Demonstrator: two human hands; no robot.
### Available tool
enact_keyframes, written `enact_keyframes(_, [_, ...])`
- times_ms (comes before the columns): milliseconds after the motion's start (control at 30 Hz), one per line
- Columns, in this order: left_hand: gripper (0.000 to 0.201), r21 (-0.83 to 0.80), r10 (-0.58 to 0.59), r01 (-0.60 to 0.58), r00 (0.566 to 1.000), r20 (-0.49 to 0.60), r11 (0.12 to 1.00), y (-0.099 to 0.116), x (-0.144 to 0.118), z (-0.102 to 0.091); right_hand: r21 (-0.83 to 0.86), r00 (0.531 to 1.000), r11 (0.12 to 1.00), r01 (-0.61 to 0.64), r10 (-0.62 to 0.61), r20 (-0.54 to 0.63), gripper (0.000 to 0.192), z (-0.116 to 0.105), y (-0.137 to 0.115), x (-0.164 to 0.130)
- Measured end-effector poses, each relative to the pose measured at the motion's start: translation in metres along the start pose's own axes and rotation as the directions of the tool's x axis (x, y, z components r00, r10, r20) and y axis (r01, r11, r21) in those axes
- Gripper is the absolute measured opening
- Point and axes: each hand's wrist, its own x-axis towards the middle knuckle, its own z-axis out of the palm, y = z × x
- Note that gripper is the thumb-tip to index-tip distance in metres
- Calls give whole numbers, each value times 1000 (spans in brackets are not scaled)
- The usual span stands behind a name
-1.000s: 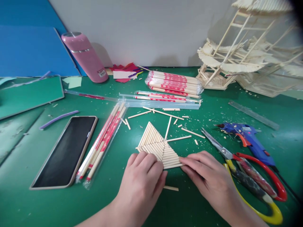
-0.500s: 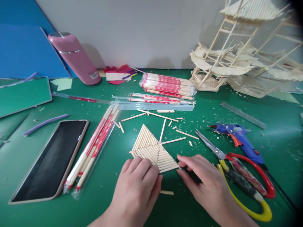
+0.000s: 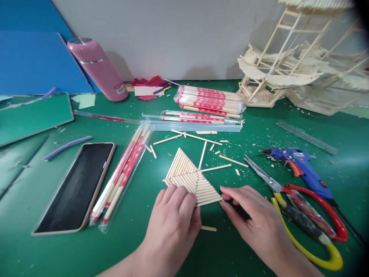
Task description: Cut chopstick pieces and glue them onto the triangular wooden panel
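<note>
A flat panel of thin wooden sticks point(image 3: 180, 165), laid in slanting rows that meet along ridges, lies on the green table. My left hand point(image 3: 173, 223) has its fingers curled over the panel's near edge, and its fingertips and what lies under them are hidden. At the panel's right corner, my right hand point(image 3: 253, 219) has thumb and forefinger on either side of the stick ends. A short loose stick point(image 3: 208, 228) pokes out beside my left thumb. Two longer sticks, one of them a slanting stick point(image 3: 215, 168), lie by the panel's top right side.
Right of my hands are scissors point(image 3: 276, 186) and a blue glue gun point(image 3: 302, 169). Packed chopsticks point(image 3: 123, 173) and a phone point(image 3: 75, 188) lie left. Behind are a chopstick bundle point(image 3: 210, 100), a pink bottle point(image 3: 100, 71), a stick-built tower point(image 3: 276, 73) and a clear strip point(image 3: 307, 136).
The whole view has shifted slightly, so things appear farther right and a little higher. Both hands keep nearly the same places on the stick panel.
</note>
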Motion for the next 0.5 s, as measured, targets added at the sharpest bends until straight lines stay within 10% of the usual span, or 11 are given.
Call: enact_keyframes(500, [12,-45,31,-32,999,-30,998,0,0,3,-22,1000,1000,9,-9,-19,23,-1,-3,1])
